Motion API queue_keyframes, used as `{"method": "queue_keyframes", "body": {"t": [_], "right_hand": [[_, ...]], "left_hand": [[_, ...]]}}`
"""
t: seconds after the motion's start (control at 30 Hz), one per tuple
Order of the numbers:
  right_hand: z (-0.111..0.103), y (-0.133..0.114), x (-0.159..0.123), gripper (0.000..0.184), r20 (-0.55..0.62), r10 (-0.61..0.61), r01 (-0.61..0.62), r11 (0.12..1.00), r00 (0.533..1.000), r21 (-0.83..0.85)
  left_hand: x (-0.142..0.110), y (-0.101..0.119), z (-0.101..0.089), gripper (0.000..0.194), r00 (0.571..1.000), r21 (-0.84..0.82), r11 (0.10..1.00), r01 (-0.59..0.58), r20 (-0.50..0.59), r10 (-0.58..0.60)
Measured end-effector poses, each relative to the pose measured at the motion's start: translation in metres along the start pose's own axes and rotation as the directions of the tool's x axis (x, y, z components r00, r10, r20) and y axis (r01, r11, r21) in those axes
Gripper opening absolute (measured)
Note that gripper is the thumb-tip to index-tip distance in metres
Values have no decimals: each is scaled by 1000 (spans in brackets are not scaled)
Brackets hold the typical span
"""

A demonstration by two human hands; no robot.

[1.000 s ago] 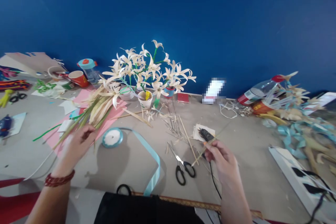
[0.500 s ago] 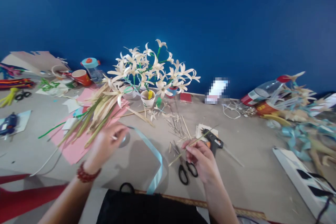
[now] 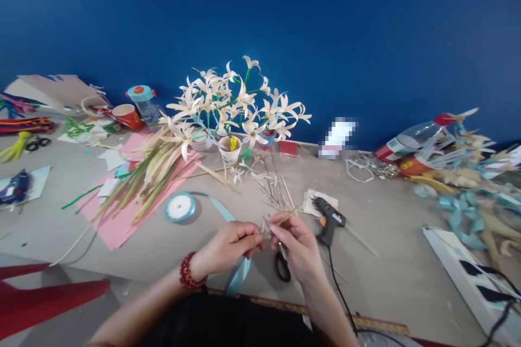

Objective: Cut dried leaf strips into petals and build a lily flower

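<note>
My right hand (image 3: pixel 299 244) pinches a thin dry stick (image 3: pixel 290 214), which slants up to the right past the fingers. Just to its left is my left hand (image 3: pixel 236 244), fingers closed and pressed together near the stick's lower end; what they hold, if anything, is too small to make out. Partly hidden under my right hand lie black-handled scissors (image 3: pixel 282 267). A light-blue ribbon (image 3: pixel 240 276) runs from its spool (image 3: pixel 179 207) and passes beneath my left hand. A black glue gun (image 3: pixel 331 219) lies right of my right hand, with a cord trailing down.
White husk-like flowers (image 3: pixel 244 100) stand in cups at the back. Long dried husks (image 3: pixel 157 179) lie on pink paper (image 3: pixel 116 233) at left. On the right are a power strip (image 3: pixel 456 276) and a plastic bottle (image 3: pixel 411 138). Cut twigs (image 3: pixel 272 195) are scattered mid-table.
My left hand has come from the husks at left over the spool to the middle. My right hand has moved left from the glue gun with the stick, and both hands now nearly meet.
</note>
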State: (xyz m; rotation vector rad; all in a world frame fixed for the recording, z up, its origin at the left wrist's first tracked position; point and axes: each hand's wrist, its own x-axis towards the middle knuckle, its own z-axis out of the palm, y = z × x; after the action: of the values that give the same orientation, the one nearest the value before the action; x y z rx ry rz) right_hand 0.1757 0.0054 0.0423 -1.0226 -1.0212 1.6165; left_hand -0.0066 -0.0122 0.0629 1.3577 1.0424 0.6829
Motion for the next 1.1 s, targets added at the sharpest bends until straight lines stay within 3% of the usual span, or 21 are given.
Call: {"method": "queue_keyframes", "body": {"t": [0.23,0.4,0.6,0.73,0.93,1.1], "right_hand": [[2,-4,5,18,14,22,-20,992,1000,-122],[-6,-5,4,24,-24,-63,58,983,998,-174],[-5,4,2,36,-112,-266,232,940,957,-251],[-2,8,2,42,-133,-339,299,920,931,-254],[0,6,3,39,-106,-343,305,914,933,-268],[-5,1,1,39,-202,-341,283,921,918,-267]], "left_hand": [[6,11,5,30,983,228,970,-90,-135,123],[9,13,4,28,994,227,972,-63,-73,81],[9,12,7,27,964,426,888,-175,-110,243],[10,8,8,17,948,497,850,-172,-151,280],[16,17,12,14,940,465,857,-222,-132,316],[18,21,13,19,938,363,912,-190,-206,277]]}}
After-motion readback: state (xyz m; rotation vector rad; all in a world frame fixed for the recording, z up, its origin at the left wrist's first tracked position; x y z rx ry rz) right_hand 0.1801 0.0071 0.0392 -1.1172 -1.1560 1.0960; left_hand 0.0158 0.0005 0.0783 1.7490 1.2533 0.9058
